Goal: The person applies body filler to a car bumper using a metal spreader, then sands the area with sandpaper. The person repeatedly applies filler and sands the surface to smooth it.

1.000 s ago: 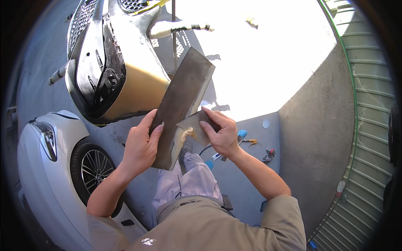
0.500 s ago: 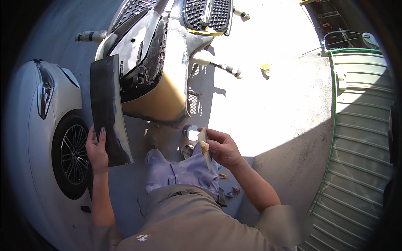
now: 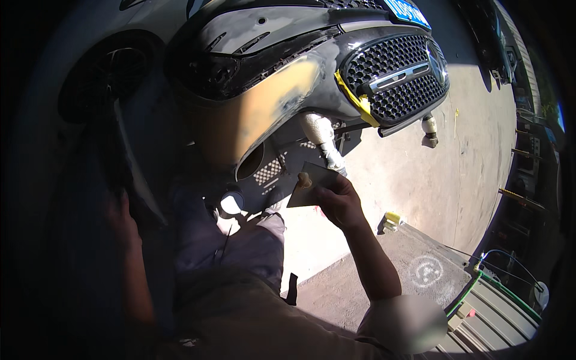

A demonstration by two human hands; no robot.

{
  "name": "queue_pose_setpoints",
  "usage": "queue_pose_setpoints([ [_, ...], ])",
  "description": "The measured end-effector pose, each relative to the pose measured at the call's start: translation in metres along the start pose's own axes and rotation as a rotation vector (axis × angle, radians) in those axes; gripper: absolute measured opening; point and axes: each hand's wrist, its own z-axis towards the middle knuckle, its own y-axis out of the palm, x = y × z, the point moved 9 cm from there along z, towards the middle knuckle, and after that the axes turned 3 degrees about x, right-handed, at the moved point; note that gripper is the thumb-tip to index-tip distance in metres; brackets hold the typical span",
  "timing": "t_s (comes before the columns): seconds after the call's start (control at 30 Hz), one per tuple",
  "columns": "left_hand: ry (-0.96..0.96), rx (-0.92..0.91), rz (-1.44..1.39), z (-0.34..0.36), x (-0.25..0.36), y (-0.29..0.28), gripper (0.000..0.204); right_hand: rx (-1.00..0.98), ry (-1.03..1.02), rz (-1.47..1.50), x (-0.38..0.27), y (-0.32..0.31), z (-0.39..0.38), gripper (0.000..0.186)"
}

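Observation:
In shadow on the left, my left hand (image 3: pixel 124 225) grips a long dark rectangular board (image 3: pixel 129 156) by its lower part. At the centre, my right hand (image 3: pixel 336 201) holds a small flat spreader (image 3: pixel 303 195) with a blob of beige filler (image 3: pixel 304 179) on it. Above both hands is a dark car bumper (image 3: pixel 216 33) with a tan filler patch (image 3: pixel 252 108) on its corner and a honeycomb grille (image 3: pixel 396 84) edged by yellow tape (image 3: pixel 360 108).
Behind the board is a car wheel (image 3: pixel 96 72). A round can (image 3: pixel 233 203) stands by my legs. A white wrapped stand arm (image 3: pixel 321 135) juts below the bumper. A corrugated metal panel (image 3: pixel 492 312) with a green hose is at lower right.
My hands have moved apart, the board swinging left and the spreader lifted off it. The view has turned toward the bumper, which now fills the upper middle.

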Motion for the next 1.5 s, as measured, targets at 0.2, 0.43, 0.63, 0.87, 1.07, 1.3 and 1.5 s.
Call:
queue_pose_setpoints([
  [0.2, -0.284, -0.04, -0.278, -0.162, -0.031, 0.011, 0.07, -0.113, 0.135, -0.318, -0.009, -0.03, -0.001, 0.024],
  [0.43, -0.286, 0.142, -0.313, -0.227, -0.053, 0.042, 0.06, -0.246, -0.126, -1.081, -0.019, 0.009, 0.002, 0.018],
  [0.63, -0.607, 0.176, -0.211, -0.297, -0.122, 0.058, 0.068, -0.119, -0.013, -0.928, 0.01, 0.004, 0.008, 0.024],
  [0.87, -0.447, 0.124, -0.286, -0.302, -0.143, 0.04, 0.062, 0.085, 0.061, -0.701, 0.056, -0.025, -0.02, 0.037],
  [1.07, -0.325, 0.023, -0.453, -0.258, -0.099, 0.015, 0.062, 0.036, 0.052, -0.27, 0.052, -0.015, -0.017, 0.041],
  [1.3, -0.217, -0.041, -0.328, -0.16, -0.04, 0.007, 0.064, 0.318, -0.5, -0.642, 0.039, 0.009, 0.02, 0.033],
  [1.5, -0.06, -0.206, -0.306, 0.001, -0.043, 0.029, 0.067, 0.599, -0.967, -1.19, 0.06, 0.059, 0.08, 0.054],
])
